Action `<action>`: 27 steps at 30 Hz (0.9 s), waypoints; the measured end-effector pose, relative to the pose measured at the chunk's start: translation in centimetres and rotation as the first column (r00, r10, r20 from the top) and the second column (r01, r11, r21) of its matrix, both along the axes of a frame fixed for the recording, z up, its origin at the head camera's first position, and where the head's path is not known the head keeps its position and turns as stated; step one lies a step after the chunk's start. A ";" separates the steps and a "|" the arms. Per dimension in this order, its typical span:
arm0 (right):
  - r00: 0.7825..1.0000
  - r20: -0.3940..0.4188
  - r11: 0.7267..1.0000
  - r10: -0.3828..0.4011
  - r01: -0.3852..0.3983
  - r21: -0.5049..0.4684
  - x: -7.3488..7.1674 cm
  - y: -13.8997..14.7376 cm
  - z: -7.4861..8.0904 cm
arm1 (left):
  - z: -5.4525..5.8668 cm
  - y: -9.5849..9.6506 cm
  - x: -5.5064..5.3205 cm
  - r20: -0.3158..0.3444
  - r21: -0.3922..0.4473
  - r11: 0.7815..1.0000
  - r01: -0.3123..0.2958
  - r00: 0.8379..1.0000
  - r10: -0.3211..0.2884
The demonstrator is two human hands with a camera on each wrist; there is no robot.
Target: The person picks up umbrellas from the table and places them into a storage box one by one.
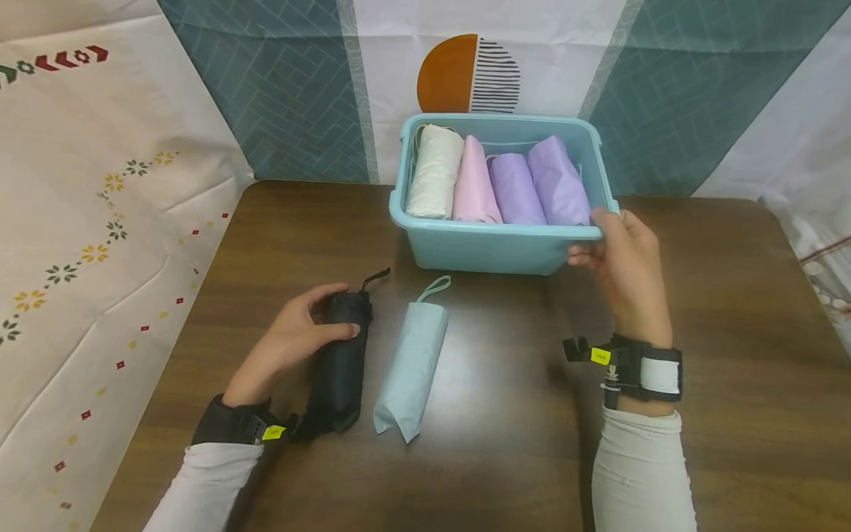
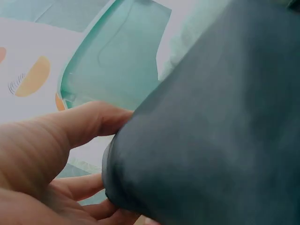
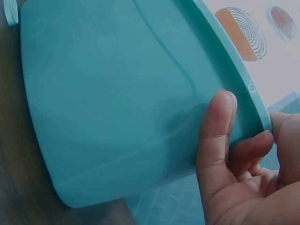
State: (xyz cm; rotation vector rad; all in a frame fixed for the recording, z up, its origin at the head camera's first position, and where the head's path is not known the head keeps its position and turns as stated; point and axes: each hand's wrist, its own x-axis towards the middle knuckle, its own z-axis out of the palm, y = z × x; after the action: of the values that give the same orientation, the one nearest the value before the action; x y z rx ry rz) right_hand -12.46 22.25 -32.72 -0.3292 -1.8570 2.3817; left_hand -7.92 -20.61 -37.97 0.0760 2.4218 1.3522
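Observation:
My left hand (image 1: 295, 332) grips a black folded umbrella (image 1: 339, 369) in its sleeve near the strap end, thumb across the top. In the left wrist view the black umbrella (image 2: 201, 122) fills much of the picture, with thumb and fingers around its end. Just right of it a light blue folded umbrella (image 1: 414, 362) lies on the table, its strap loop toward the bin. My right hand (image 1: 628, 258) holds the front right corner of a blue plastic bin (image 1: 485, 251), thumb over the rim. The right wrist view shows fingers under the rim against the bin wall (image 3: 117, 103).
Inside the bin, side by side, are a white umbrella (image 1: 435, 174), a pink one (image 1: 475, 185) and two purple ones (image 1: 517, 188). The bin stands at the back of the brown wooden table (image 1: 499, 443), near a patterned cloth (image 1: 286, 89). Another cloth (image 1: 80, 222) borders the left side.

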 end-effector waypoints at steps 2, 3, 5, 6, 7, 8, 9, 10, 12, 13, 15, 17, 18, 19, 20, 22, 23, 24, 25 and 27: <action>1.000 0.000 1.000 -0.001 0.001 -0.009 -0.1 0.0 0.0 | 0.0 0.1 0.0 -0.016 0.019 0.999 -0.027 0.999 0.028; 1.000 0.002 1.000 -0.002 0.002 -0.012 -0.1 0.0 0.0 | 0.0 0.1 0.0 -0.023 0.041 0.998 -0.042 0.999 0.043; 1.000 0.010 1.000 -0.002 0.002 -0.002 -0.1 0.0 0.0 | 0.0 0.1 0.1 -0.029 0.096 0.993 -0.067 0.997 0.070; 1.000 0.015 1.000 -0.002 0.002 0.006 -0.1 0.1 0.0 | 0.0 0.2 0.1 -0.032 0.126 0.989 -0.075 0.996 0.079; 1.000 0.020 1.000 -0.001 0.001 0.013 0.0 0.1 0.0 | 0.0 0.2 0.1 -0.035 0.155 0.985 -0.081 0.996 0.087; 1.000 0.023 1.000 -0.001 0.001 0.021 0.0 0.1 0.0 | 0.0 0.2 0.1 -0.039 0.181 0.980 -0.083 0.995 0.092; 1.000 0.025 1.000 -0.002 0.001 0.028 -0.1 0.1 0.0 | 0.0 0.3 0.1 -0.046 0.197 0.977 -0.086 0.994 0.097; 1.000 0.025 0.999 -0.002 0.001 0.034 -0.1 0.1 0.0 | 0.0 0.3 0.1 -0.052 0.206 0.975 -0.088 0.994 0.100; 1.000 0.023 0.999 -0.006 0.005 0.035 -0.1 0.1 0.0 | 0.1 0.3 0.1 -0.075 0.213 0.973 -0.090 0.991 0.108; 1.000 0.020 0.999 -0.008 0.008 0.035 -0.1 0.1 0.0 | 0.2 0.4 0.1 -0.084 0.216 0.972 -0.094 0.990 0.115; 1.000 0.019 0.999 -0.014 0.013 0.040 -0.1 0.1 -0.1 | 0.4 0.4 0.1 -0.107 0.218 0.970 -0.105 0.986 0.131; 1.000 0.020 0.999 -0.016 0.015 0.043 -0.1 0.1 -0.1 | 0.6 0.5 0.1 -0.124 0.231 0.966 -0.114 0.982 0.146; 1.000 0.020 0.999 -0.015 0.014 0.047 0.0 0.1 -0.1 | 0.7 0.5 0.1 -0.127 0.238 0.964 -0.117 0.980 0.151; 1.000 0.021 0.999 -0.015 0.014 0.053 0.0 0.1 -0.1 | 0.8 0.5 0.0 -0.127 0.247 0.962 -0.120 0.980 0.154; 1.000 0.023 0.998 -0.015 0.014 0.057 0.0 0.1 -0.1 | 0.9 0.5 0.0 -0.130 0.241 0.963 -0.122 0.979 0.156; 1.000 0.026 0.998 -0.014 0.012 0.061 0.0 0.2 0.0 | 1.1 0.5 0.0 -0.122 0.233 0.964 -0.127 0.980 0.159; 1.000 0.027 0.998 -0.013 0.011 0.064 0.1 0.2 0.0 | 1.1 0.6 -0.1 -0.118 0.223 0.966 -0.129 0.980 0.158; 1.000 0.028 0.998 -0.013 0.011 0.065 0.1 0.2 0.0 | 1.2 0.6 -0.1 -0.115 0.205 0.970 -0.133 0.981 0.159; 0.999 0.029 0.998 -0.014 0.012 0.064 0.1 0.2 0.1 | 1.3 0.6 -0.1 -0.113 0.195 0.971 -0.136 0.981 0.160; 0.999 0.031 0.998 -0.016 0.014 0.059 0.1 0.2 0.1 | 1.3 0.6 -0.1 -0.108 0.192 0.971 -0.144 0.980 0.167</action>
State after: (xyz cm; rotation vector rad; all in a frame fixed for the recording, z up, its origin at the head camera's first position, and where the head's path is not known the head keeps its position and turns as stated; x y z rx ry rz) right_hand -12.40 22.40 -32.64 -0.3755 -1.9269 2.3198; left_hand -7.99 -20.01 -36.68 0.0170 2.4401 1.6868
